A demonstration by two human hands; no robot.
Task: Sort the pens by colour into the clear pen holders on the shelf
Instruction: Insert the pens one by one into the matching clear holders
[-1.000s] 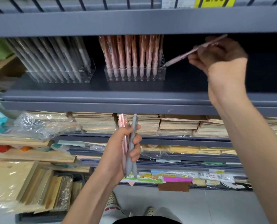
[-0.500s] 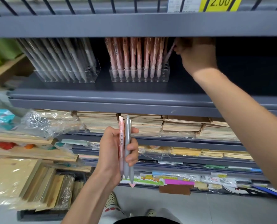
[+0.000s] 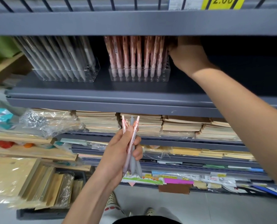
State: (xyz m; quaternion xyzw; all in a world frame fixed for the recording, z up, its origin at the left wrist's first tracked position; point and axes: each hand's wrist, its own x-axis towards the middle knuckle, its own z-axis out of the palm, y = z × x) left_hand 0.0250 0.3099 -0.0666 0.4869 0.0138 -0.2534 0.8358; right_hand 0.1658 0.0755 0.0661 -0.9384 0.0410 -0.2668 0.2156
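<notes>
On the grey shelf (image 3: 102,94) stand two clear pen holders. The left holder (image 3: 92,75) is filled with grey pens (image 3: 61,59), the right holder (image 3: 165,76) with pink pens (image 3: 134,54). My right hand (image 3: 188,57) reaches under the upper shelf and touches the right end of the pink row. Its fingertips are hidden, so a pen in them cannot be made out. Lower down, my left hand (image 3: 118,152) grips a small upright bundle: pink pens (image 3: 131,143) and at least one grey pen (image 3: 135,168).
The upper shelf's edge (image 3: 134,21) hangs low over the pen tops, with a yellow price tag (image 3: 223,2) above. Stacked notebooks (image 3: 183,125) fill the shelf below. Wrapped wooden boards (image 3: 21,180) lean at lower left. My shoes (image 3: 112,201) show on the floor.
My right hand carried one pink pen from the right into the shelf and moved down against the right end of the pink holder. The pens in my left hand have fanned slightly.
</notes>
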